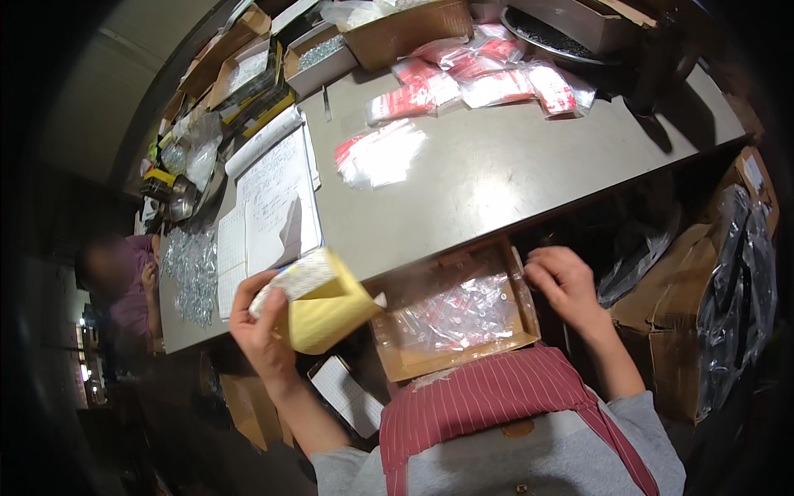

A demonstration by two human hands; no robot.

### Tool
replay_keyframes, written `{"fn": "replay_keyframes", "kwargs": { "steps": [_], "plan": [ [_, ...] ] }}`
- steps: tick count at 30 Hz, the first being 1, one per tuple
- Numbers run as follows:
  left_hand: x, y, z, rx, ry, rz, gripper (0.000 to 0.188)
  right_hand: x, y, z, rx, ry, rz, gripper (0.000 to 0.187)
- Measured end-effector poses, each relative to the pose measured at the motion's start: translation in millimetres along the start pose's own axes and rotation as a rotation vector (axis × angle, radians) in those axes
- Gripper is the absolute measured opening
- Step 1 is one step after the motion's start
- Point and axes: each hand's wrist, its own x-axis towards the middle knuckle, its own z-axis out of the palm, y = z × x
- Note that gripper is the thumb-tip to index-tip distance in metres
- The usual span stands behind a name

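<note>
My left hand [263, 318] is closed on a yellow paper booklet [335, 318], which is bent so that a white printed side shows along its upper edge. It is held tilted above the table's front edge. To the right, my right hand [562, 281] has its fingers curled in beside the right wall of a shallow cardboard box [529, 318]; whatever is in them, if anything, is hidden. Small clear plastic bags [459, 314] with little parts in them lie in that box, which sits between the table and my striped red apron.
An open notebook [269, 198] lies left on the table [480, 165], near flat red-and-white bags [380, 155]. Filled red-and-white packets [488, 74] are heaped at the back. Small clear packets [192, 269] spread at far left, where another person [124, 281] sits. Cardboard boxes [674, 322] stand right.
</note>
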Motion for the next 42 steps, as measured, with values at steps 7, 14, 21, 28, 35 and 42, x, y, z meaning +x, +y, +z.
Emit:
{"fn": "replay_keyframes", "kwargs": {
  "steps": [7,14,21,28,35,42],
  "plan": [
    [30.5,-1.7,66.5,0.082,-0.446,-0.012,0.019,86.6,-73.8,-16.4,0.221,-0.08,-0.18,0.027],
    [46.3,-17.6,75.2,0.025,-0.446,0.041,0.017,147.4,-84.8,47.2,0.366,-0.333,-0.219,0.028],
    [61.2,-49.0,76.0,0.015,-0.407,-0.056,0.018,164.5,-79.3,76.1,0.157,-0.285,-0.373,0.019],
    [72.2,-53.3,82.7,0.092,-0.39,-0.032,0.018,173.1,-87.5,78.9,-0.181,-0.215,-0.592,0.024],
    [80.5,-61.5,83.2,0.062,-0.395,-0.097,0.017,171.8,-79.7,79.6,-0.278,-0.198,-0.807,0.029],
    [83.3,-64.6,80.6,-0.014,-0.394,-0.185,0.019,246.8,-71.1,49.7,-0.011,-0.332,-0.368,0.029]
  ]
}}
